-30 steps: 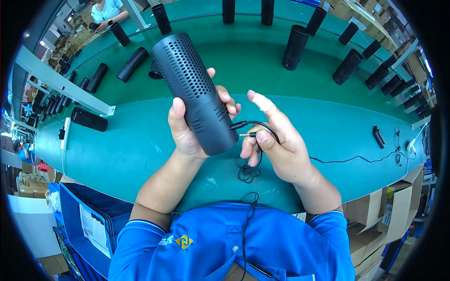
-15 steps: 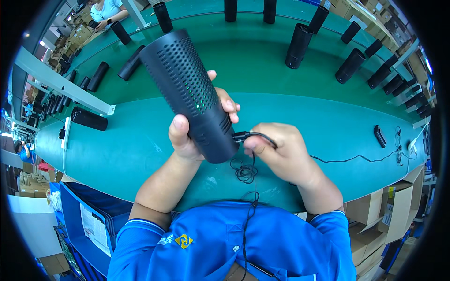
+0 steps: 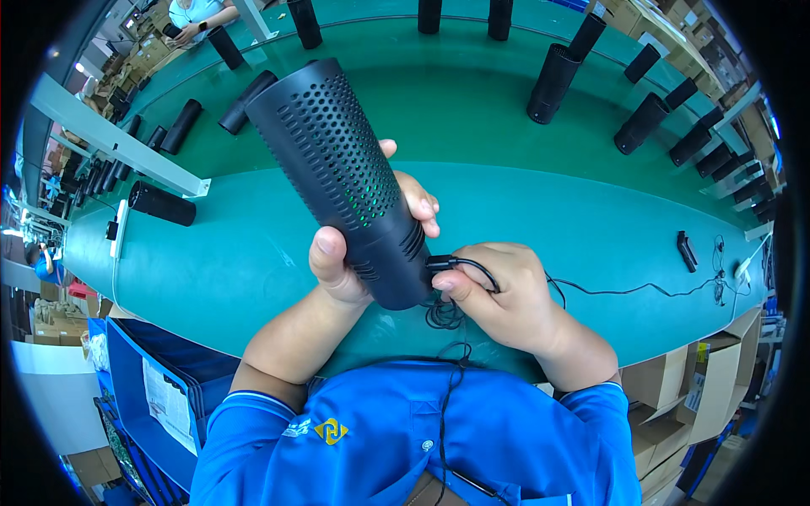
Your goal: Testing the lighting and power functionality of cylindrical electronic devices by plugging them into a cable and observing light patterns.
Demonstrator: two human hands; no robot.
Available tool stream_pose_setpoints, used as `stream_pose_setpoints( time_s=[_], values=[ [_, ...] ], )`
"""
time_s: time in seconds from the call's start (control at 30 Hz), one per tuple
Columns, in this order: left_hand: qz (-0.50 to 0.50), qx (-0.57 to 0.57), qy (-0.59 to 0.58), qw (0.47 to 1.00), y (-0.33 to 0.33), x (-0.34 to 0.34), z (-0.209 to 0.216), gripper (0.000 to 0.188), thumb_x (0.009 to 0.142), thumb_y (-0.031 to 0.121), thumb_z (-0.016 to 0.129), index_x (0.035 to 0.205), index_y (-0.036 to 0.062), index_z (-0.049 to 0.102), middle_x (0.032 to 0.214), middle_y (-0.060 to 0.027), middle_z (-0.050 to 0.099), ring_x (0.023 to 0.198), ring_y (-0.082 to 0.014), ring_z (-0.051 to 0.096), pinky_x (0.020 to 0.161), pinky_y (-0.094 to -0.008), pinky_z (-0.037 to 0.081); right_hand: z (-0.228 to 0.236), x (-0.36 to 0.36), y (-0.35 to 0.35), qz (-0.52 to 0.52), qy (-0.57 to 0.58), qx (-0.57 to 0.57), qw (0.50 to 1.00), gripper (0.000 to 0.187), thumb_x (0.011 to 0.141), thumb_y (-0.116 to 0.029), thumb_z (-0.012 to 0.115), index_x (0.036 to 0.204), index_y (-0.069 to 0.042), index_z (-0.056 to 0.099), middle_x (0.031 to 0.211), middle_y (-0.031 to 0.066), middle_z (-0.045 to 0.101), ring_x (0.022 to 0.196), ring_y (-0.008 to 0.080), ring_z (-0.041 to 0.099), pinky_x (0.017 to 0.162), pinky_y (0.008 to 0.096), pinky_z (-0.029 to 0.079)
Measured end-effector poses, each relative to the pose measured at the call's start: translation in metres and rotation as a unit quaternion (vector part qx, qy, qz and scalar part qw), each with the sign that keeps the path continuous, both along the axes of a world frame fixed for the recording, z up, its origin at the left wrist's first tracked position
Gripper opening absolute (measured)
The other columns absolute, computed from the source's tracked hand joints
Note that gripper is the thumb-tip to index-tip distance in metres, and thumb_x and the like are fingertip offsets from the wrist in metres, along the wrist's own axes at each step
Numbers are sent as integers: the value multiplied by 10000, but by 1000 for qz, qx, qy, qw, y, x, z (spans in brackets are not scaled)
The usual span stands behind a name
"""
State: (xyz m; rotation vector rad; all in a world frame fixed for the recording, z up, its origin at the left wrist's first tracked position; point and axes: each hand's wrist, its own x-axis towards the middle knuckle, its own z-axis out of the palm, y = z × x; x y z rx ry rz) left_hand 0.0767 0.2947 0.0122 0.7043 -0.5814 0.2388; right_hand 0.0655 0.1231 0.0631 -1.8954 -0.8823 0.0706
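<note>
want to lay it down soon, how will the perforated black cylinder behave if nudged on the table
The black cylinder would likely roll if laid on its side, as its body is round. It looks stiff: its wall shows no dent where the left grip holds it. Rolling might tug the cable, plugged in near its lower end.

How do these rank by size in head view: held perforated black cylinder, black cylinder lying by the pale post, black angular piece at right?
1. Held perforated black cylinder (nearness enlarges it)
2. Black cylinder lying by pale post
3. Black angular piece
</note>
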Motion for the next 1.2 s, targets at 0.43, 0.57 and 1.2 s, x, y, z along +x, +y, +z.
stream_pose_setpoints(
  time_s=[0.43,0.57,1.2],
  values=[
    [-54,-4,141,989,12,0,4,679,886,525,418,1353,40,331,999,-166,578,853,-242,598,784,-365,487,-19,14,11,22,257,114,959,212,897,-134,590,721,-16,597,583,21,566,488,104,476,480,228,385],
    [-32,27,190,981,16,-2,13,675,887,525,407,1343,30,345,997,-156,576,849,-240,599,791,-369,488,-22,21,5,27,283,71,956,136,913,-108,563,872,19,590,732,84,614,604,132,557,573,234,464],
    [217,413,103,878,-8,-16,-2,693,577,102,780,1188,42,459,1040,-120,558,884,-232,574,781,-321,478,-84,-8,-2,-163,-49,32,985,701,667,-150,742,1273,2,425,1159,160,565,1018,301,541,879,405,421]
  ],
)
